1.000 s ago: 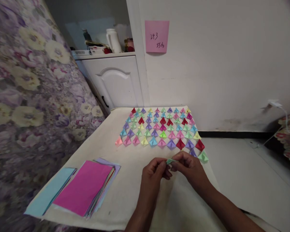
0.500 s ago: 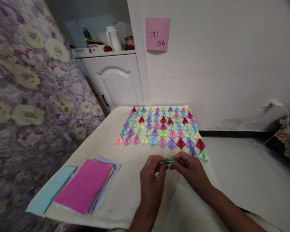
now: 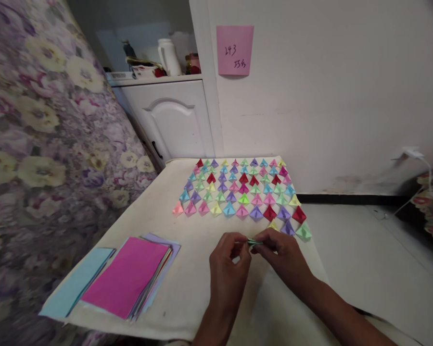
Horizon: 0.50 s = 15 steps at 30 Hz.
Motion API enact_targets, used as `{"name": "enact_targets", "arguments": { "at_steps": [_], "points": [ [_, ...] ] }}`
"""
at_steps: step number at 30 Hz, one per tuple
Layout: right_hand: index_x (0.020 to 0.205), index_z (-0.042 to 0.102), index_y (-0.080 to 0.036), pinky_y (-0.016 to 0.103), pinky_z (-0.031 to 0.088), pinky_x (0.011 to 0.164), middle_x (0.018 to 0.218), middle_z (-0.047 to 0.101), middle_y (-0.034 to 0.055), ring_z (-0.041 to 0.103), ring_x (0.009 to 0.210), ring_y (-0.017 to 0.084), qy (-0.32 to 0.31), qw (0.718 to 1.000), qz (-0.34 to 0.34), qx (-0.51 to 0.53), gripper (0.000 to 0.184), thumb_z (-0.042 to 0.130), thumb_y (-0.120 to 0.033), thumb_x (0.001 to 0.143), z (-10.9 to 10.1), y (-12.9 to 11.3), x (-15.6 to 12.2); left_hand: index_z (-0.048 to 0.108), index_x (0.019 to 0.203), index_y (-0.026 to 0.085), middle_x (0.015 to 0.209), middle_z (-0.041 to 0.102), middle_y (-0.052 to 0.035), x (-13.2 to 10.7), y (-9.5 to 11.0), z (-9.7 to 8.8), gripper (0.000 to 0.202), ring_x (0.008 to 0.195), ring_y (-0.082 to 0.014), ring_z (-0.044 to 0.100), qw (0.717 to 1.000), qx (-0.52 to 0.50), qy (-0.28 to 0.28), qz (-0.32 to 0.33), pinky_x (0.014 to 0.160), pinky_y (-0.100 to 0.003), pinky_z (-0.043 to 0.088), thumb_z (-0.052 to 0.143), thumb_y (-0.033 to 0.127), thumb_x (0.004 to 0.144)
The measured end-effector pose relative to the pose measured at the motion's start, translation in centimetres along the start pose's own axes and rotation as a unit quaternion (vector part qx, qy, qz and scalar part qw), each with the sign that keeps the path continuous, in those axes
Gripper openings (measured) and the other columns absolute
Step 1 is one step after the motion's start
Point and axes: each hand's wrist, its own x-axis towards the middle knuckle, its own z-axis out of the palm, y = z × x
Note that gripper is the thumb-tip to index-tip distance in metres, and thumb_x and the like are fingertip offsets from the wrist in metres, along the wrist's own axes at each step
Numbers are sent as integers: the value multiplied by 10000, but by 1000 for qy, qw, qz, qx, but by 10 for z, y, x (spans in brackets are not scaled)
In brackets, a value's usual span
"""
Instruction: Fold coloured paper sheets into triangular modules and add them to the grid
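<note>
Over the near middle of the cream table (image 3: 166, 211), my left hand (image 3: 229, 259) and my right hand (image 3: 283, 254) pinch a small folded green paper piece (image 3: 254, 242) between their fingertips. Both hands are closed on it, one at each end. Just beyond them lie several rows of small folded paper pieces (image 3: 241, 190) in red, pink, blue, green, purple and yellow. A stack of coloured paper sheets (image 3: 126, 276), magenta on top, lies at the near left beside a light blue sheet (image 3: 75, 283).
A flowered purple cloth (image 3: 39, 144) rises along the left. A white wall with a pink sticky note (image 3: 235, 50) stands behind the table. A white cabinet (image 3: 169, 115) carries a jug and jars. A charger cable (image 3: 414, 158) hangs at the right.
My hands have stayed in place and worked the green piece; it now looks flatter and thinner between the fingertips. The view has shifted slightly.
</note>
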Motion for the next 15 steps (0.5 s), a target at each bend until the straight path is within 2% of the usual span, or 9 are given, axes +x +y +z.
{"name": "enact_targets", "arguments": {
  "at_steps": [3,6,11,15],
  "points": [
    [800,606,-212,270,494,648,826,629,33,601,748,164,23,996,-69,-42,44,571,-187,790,1,2,-1,585,779,196,766,592,-4,0,-1,0,60,706,-145,601,1000,1,2,-10,641,-218,474,539,160,767],
    [843,587,-221,270,480,651,834,598,36,577,748,162,29,989,-121,-81,78,528,-176,817,1,5,-2,586,773,194,757,593,-2,1,-1,1,49,702,-144,599,1000,-17,-3,-24,639,-215,470,543,171,768],
    [900,570,-232,271,468,663,837,588,36,579,755,163,9,977,-160,-138,141,460,-158,853,0,8,-3,600,796,190,769,607,-13,2,-2,2,64,724,-153,601,997,-57,-14,-42,650,-223,474,539,188,775],
    [867,554,-228,273,461,647,810,575,30,567,723,160,-4,976,-156,-152,108,473,-159,847,0,10,-3,608,773,188,759,606,-10,2,-2,2,59,717,-154,595,998,-46,-6,-36,647,-223,474,553,176,755]
  ]
}}
